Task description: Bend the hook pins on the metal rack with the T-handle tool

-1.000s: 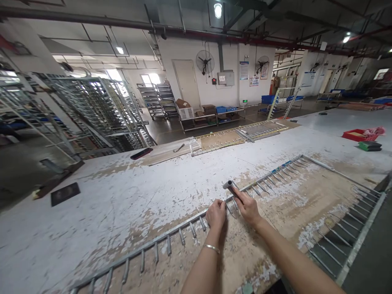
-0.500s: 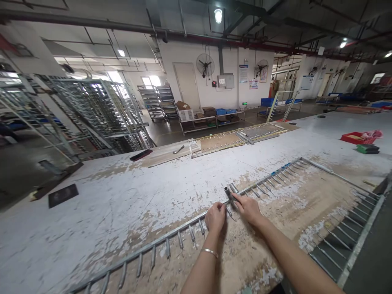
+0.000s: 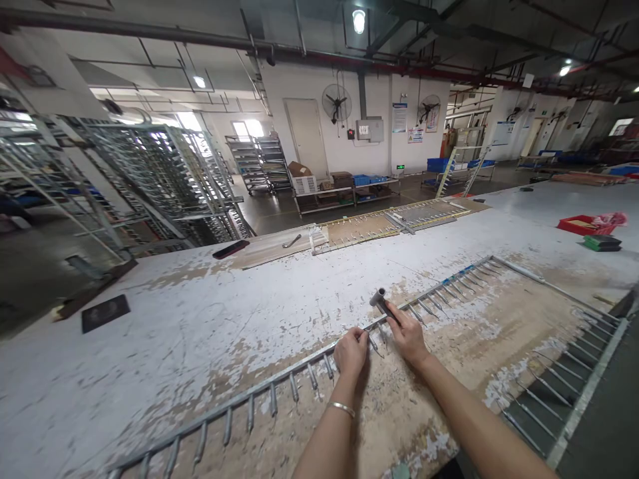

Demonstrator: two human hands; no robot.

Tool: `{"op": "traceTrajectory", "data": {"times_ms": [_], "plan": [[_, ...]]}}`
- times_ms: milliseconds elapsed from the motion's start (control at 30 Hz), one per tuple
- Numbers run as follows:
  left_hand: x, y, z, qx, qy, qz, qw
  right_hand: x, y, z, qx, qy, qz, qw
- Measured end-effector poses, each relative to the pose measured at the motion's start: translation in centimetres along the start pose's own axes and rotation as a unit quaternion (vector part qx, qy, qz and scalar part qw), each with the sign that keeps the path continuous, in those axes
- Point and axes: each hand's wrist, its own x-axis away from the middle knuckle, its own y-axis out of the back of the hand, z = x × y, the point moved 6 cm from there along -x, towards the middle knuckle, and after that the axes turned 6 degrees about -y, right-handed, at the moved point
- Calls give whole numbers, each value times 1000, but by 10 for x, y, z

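Observation:
A long metal frame [image 3: 294,367] lies across the worktable, with a row of short grey prongs [image 3: 273,401] with thin tips along its near side. My left hand [image 3: 351,351] is closed at the frame's rail, thumb and fingers pinched beside one prong; the exact grip point is hidden. In my right hand [image 3: 408,334] is a T-shaped metal tool [image 3: 378,297] with a hollow pipe-like head. Its handle runs under my fingers, and the head sits just beyond the rail, to the right of my left hand.
The worn white worktable [image 3: 200,332] reaches far right. Beyond the frame lie a wrench [image 3: 291,241], a dark phone-like slab [image 3: 230,249], a dark plate [image 3: 104,313] and another pronged frame [image 3: 357,229]. A red tray [image 3: 586,224] and green blocks [image 3: 602,243] are at right. Racks [image 3: 164,179] stand left.
My right hand has shifted slightly right, and the tool's head has turned and moved up and right, away from my left hand. The left hand stays put at the rail.

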Motion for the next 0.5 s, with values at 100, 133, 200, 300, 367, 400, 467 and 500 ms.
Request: {"op": "traceTrajectory", "data": {"times_ms": [100,133,200,300,367,400,467,500], "plan": [[0,1,-1,3,-1,5,1000,-1,-7,1,20,-3,48,999],[0,1,-1,6,-1,5,1000,-1,-8,1,21,-3,53,998],[0,2,0,18,2,2,1000,1,-8,3,16,1,46,999],[0,2,0,23,-5,-1,1000,9,-12,4,-18,12,31,999],[0,0,1,12,-11,-2,1000,15,-16,0,-47,-6,21,999],[0,-1,1,6,-12,-2,1000,17,-18,-3,-57,-19,16,998],[0,-2,2,-1,-7,-4,1000,17,-19,-5,-72,-32,8,997],[0,-2,2,-1,-6,-6,1000,15,-18,-5,-79,-28,2,996]]}}
